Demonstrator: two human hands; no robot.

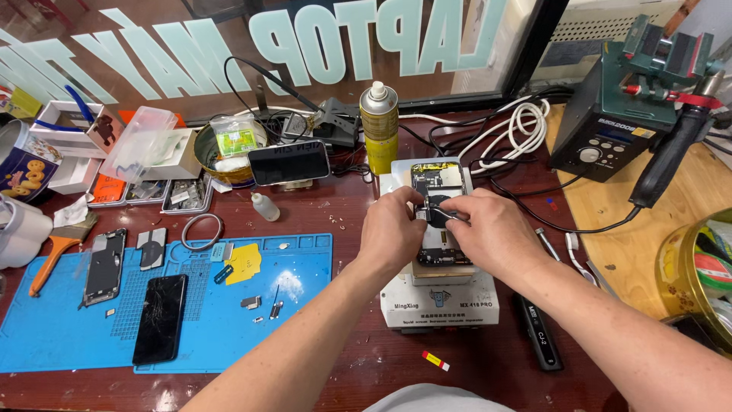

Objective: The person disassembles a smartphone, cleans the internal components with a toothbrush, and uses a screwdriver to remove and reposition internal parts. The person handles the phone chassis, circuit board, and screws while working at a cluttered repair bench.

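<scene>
A dark red workbench (335,214) is shown from above. At its left a blue repair mat (69,336) is laid, on which a cracked black screen (161,318) and a stripped phone frame (104,265) are seen well apart from the hands. At the right rear a green soldering station (610,107) is placed. Near the centre a white heating platform (438,305) is set, and on it an opened phone (438,183) is laid, its circuit boards exposed. A yellow spray can (379,126) is stood upright just behind it. The left hand (393,233) and right hand (488,229) are brought together over the phone's middle, fingertips pinched on its internals; the exact part gripped cannot be told.
</scene>
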